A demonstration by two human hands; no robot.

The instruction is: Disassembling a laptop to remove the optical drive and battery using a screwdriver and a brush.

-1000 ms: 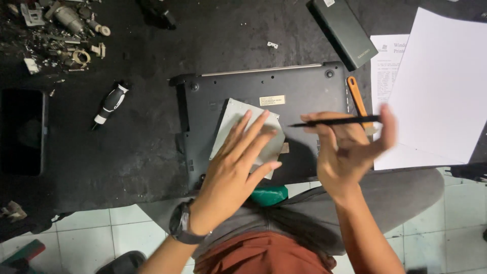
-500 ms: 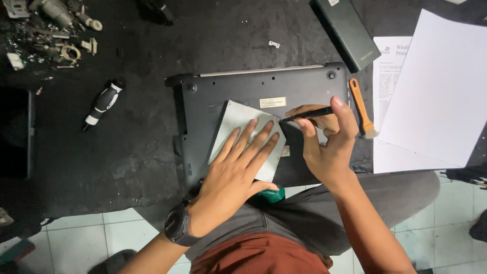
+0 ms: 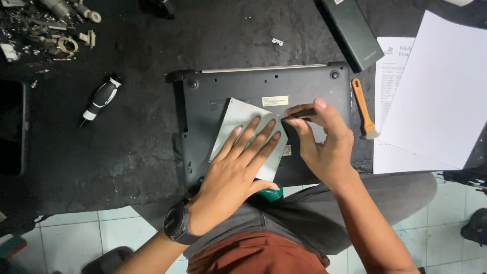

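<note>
A black laptop [image 3: 243, 83] lies upside down on the dark table, its bottom panel facing up. A pale grey flat rectangular part [image 3: 234, 115] rests on that panel. My left hand [image 3: 238, 170], with a black watch at the wrist, lies flat on the grey part with fingers spread. My right hand [image 3: 324, 147] pinches a thin black tool [image 3: 299, 114], whose tip sits at the grey part's right edge.
An orange-handled brush [image 3: 362, 106] lies right of the laptop beside white paper sheets [image 3: 436, 96]. A black box [image 3: 352, 30] sits at the back. A black-and-white screwdriver [image 3: 101, 99] lies left, with several small metal parts [image 3: 48, 30] at the far left corner. A green object [image 3: 271, 194] peeks from under my left hand.
My right hand has moved left with the black tool, from beside the paper to the grey part's edge. My left hand has settled flatter on the grey part.
</note>
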